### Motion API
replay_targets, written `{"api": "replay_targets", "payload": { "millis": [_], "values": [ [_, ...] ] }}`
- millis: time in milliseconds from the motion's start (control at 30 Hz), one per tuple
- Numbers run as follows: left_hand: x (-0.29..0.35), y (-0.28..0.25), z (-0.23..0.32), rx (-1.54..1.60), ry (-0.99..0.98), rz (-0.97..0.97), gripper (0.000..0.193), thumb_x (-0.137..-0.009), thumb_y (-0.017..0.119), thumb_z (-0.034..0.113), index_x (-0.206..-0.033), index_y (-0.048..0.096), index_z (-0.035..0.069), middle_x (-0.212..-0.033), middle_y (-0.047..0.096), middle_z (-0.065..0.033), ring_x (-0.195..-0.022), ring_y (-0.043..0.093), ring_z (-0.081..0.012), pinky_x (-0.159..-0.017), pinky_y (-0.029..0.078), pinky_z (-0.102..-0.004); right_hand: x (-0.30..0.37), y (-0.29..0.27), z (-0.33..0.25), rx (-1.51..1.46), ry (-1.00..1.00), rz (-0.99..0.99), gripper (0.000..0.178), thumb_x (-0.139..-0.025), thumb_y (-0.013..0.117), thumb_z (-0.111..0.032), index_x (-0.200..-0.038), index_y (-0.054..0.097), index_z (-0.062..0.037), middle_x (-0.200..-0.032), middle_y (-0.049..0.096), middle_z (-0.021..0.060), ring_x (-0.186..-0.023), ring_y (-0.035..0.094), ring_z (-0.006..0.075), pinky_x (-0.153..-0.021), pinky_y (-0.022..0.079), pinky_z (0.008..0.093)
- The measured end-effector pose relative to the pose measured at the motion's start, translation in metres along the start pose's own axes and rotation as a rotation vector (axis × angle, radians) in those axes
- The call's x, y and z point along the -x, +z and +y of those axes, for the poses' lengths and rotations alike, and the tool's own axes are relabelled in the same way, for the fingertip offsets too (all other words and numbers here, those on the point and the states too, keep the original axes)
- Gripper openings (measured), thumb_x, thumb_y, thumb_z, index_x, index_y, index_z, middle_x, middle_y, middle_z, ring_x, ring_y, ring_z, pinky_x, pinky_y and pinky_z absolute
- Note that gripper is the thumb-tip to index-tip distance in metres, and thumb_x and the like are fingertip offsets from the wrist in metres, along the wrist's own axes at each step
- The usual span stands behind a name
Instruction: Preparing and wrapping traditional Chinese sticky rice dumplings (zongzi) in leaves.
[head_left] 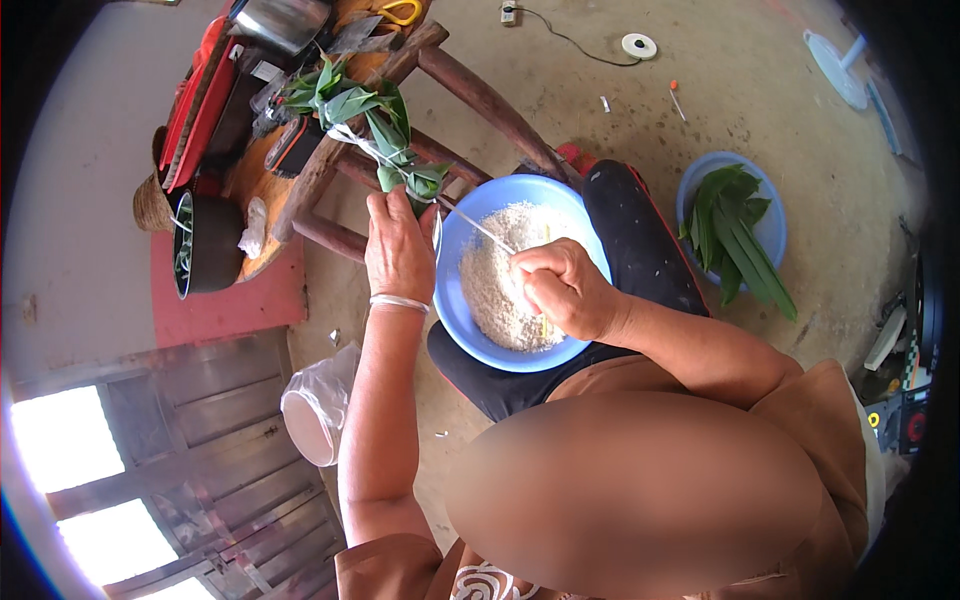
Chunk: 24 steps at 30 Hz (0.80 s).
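A bare, grey-brown concrete floor (560, 110) spreads across the middle and top of the frame. A pale wall (80, 220) with a pinkish-red lower panel (225, 290) bounds the left side, and a weathered grey wooden door (220, 430) with bright openings fills the lower left.

In the upper left stands a brown wooden table (262, 172) on thick, dark log legs (490, 95), crowded with a shiny metal pot (285, 25), a dark round pot (222, 245) and other articles. A round, light blue plastic basin (448, 330) holding whitish grains (490, 285) sits at the centre, over the person's dark-trousered legs (640, 230). At right, a second blue basin (780, 245) on the floor bears long green leaves (735, 225). A pale bin with a clear plastic bag (315, 410) stands at lower left.

Left of centre, a bundle of green leaf-wrapped parcels (388, 140) tied with white string (480, 228) hangs in front of the log legs, partly blocking them from view. The left hand (396, 240) is closed around its lower end, beside the central basin's rim. The right hand (565, 288), curled into a fist above the grains, grips the string, which stretches taut toward the bundle.
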<state>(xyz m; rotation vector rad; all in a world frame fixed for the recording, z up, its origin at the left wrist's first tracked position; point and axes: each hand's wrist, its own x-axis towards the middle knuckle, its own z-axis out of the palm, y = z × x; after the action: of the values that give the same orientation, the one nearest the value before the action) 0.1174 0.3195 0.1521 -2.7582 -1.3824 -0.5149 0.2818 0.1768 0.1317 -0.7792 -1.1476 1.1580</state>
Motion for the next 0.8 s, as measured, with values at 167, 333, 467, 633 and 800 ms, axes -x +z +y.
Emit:
{"api": "replay_targets", "payload": {
  "millis": [167,333,467,633,800],
  "values": [
    [-0.01,-0.011,-0.008,0.051,-0.033,-0.101,0.04,-0.089,0.065,0.023,-0.116,0.049,-0.001,-0.107,0.052,-0.0228,-0.094,0.058,-0.0422,-0.078,0.05,-0.0477,0.001,0.002,-0.002,0.026,-0.022,0.007,0.022,-0.086,0.041,-0.002,-0.063,0.041,-0.0008,-0.054,0.045,0.0058,-0.05,0.044,0.0129,-0.05,0.039,0.0314],
    [-0.024,-0.019,-0.036,0.304,-0.025,-0.145,0.038,-0.091,0.063,0.031,-0.109,0.054,-0.002,-0.097,0.062,-0.023,-0.087,0.06,-0.0416,-0.077,0.049,-0.0456,-0.001,0.007,-0.008,-0.026,-0.004,-0.006,0.022,-0.085,0.042,-0.001,-0.063,0.041,-0.0004,-0.054,0.047,0.0065,-0.05,0.045,0.0141,-0.05,0.04,0.0314],
    [-0.04,-0.035,-0.029,0.484,-0.26,-0.369,0.043,-0.093,0.062,0.038,-0.104,0.057,-0.003,-0.076,0.062,-0.0119,-0.062,0.061,-0.0213,-0.059,0.051,-0.0338,-0.004,0.007,-0.013,-0.012,-0.031,0.0,0.022,-0.085,0.042,-0.001,-0.062,0.042,-0.0004,-0.053,0.047,0.0064,-0.049,0.045,0.0142,-0.051,0.04,0.0313],
    [-0.056,-0.039,-0.043,0.619,-0.413,-0.537,0.045,-0.094,0.059,0.042,-0.103,0.059,-0.002,-0.07,0.058,-0.0038,-0.054,0.055,-0.0098,-0.047,0.046,-0.0249,-0.007,0.009,-0.019,-0.012,-0.035,0.011,0.023,-0.084,0.042,-0.002,-0.062,0.043,-0.0007,-0.053,0.048,0.0077,-0.049,0.046,0.0147,-0.05,0.04,0.0315],
    [-0.068,-0.034,-0.059,0.845,-0.553,-0.652,0.031,-0.097,0.057,0.035,-0.095,0.056,0.004,-0.074,0.055,-0.0031,-0.054,0.05,-0.0102,-0.043,0.037,-0.0238,-0.009,0.01,-0.022,-0.006,-0.041,0.023,0.022,-0.081,0.04,-0.003,-0.06,0.041,-0.0013,-0.053,0.047,0.0072,-0.048,0.045,0.014,-0.049,0.039,0.0309]
  ]
}}
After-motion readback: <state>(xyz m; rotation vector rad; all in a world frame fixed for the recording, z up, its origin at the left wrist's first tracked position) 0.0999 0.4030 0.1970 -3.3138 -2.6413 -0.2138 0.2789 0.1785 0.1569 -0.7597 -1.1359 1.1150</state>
